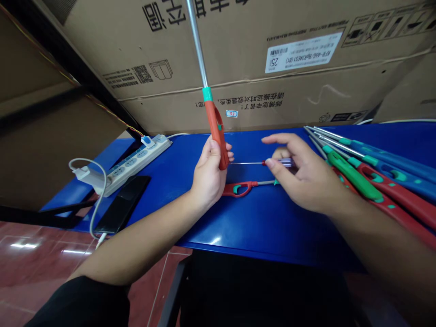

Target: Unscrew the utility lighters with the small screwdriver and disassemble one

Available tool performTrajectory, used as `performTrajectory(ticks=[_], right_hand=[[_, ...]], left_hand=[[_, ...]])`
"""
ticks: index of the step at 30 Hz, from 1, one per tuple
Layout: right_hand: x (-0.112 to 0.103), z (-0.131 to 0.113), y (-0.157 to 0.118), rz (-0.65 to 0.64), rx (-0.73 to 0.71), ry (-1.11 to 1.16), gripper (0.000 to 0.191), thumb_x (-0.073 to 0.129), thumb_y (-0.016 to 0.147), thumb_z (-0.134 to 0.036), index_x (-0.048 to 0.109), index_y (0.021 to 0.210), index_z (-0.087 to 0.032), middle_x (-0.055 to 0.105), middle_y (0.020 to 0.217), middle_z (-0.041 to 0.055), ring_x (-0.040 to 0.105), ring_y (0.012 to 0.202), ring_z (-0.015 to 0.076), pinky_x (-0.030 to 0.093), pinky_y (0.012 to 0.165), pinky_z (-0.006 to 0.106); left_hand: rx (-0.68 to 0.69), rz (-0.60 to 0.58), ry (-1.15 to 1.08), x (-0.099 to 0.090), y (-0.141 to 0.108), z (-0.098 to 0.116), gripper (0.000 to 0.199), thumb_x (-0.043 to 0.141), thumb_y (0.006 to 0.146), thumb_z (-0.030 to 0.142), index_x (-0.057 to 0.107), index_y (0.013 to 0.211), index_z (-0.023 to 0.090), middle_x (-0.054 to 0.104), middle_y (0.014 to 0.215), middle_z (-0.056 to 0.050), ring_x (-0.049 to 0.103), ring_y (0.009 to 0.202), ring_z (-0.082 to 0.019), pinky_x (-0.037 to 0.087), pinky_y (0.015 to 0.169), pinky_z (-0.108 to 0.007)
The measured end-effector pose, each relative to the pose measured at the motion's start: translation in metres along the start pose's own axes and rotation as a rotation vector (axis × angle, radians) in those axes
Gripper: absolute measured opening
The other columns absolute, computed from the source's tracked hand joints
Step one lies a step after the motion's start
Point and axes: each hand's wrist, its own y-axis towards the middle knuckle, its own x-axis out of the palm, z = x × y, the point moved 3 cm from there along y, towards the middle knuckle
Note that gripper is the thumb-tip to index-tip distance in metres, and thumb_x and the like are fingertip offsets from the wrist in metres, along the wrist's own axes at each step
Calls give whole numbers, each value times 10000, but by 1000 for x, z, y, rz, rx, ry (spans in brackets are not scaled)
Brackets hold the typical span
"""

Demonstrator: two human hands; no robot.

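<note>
My left hand [209, 175] is closed round the handle end of a red lighter [214, 120] with a green collar; its long metal tube points up. In my right hand [303, 175] is a small screwdriver [277, 162], pinched at its clear purplish handle with a red front end. The thin shaft runs level to the left, and its tip meets the base of the held lighter. Beneath both hands, a second red lighter [238, 188] lies on the blue table [218, 227], partly covered by them.
Several blue, green and red lighters [384, 177] lie in a pile at the right. On the left are a white power strip [136, 163] with cables and a black phone [124, 204]. A large cardboard box [238, 54] stands behind the table.
</note>
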Motion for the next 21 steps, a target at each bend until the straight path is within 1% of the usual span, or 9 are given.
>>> performTrajectory(ticks=[2,3,7,9,11,12,16,17,21], right_hand=[[0,1,0,14,-29,-16,603,625,889,-319,400,1444,-250,635,1066,67,600,705,152,476,598,295],[-1,2,0,23,-13,-28,618,616,898,-337,378,1462,-251,644,1051,66,604,699,156,474,591,296],[-2,5,0,23,62,-119,364,444,995,-380,552,1315,-244,585,695,-4,539,551,146,425,539,297],[-2,2,0,11,-19,-102,399,507,959,-324,504,1352,-253,610,802,13,572,623,154,442,568,296],[-2,-2,0,21,-99,-71,569,582,905,-280,384,1437,-254,630,985,47,605,725,169,468,611,299],[-3,-2,-1,27,-106,-82,596,590,900,-279,362,1450,-249,632,1006,55,609,735,174,470,618,303],[-2,-1,-1,-6,-20,-207,292,494,971,-314,561,1245,-241,561,679,-14,540,555,149,422,564,297],[-2,-2,-1,-16,-30,-194,262,497,969,-303,574,1211,-238,539,659,-22,539,555,146,426,572,296],[-4,-7,-2,5,-152,-110,441,599,896,-244,489,1322,-227,597,850,12,601,715,168,476,658,303]], left_hand=[[-2,6,-9,0,0,0,222,521,993,376,625,936,189,606,829,-5,575,689,-81,487,706,-207],[-5,8,-11,1,0,0,224,511,998,375,625,944,189,605,828,-5,573,686,-81,487,704,-209],[-19,2,-2,1,-1,0,221,516,997,367,629,931,189,610,834,-5,571,679,-77,486,712,-210],[-18,3,-7,1,-1,-1,215,520,996,359,630,929,187,610,833,-6,573,680,-78,484,712,-212],[-19,11,-15,1,-1,-1,210,524,993,364,631,943,191,611,833,-6,576,683,-81,484,707,-215],[-21,16,-17,1,0,-1,209,529,990,373,632,955,195,611,833,-5,576,684,-83,483,705,-215],[-19,18,-9,0,0,0,214,548,977,398,632,951,203,612,837,-4,569,684,-82,481,706,-209],[-16,13,-10,0,0,0,212,553,975,395,631,939,202,612,838,-5,570,686,-81,481,708,-209],[-24,1,-32,1,-1,0,210,538,986,369,626,918,191,609,841,-10,571,688,-81,486,710,-209]])
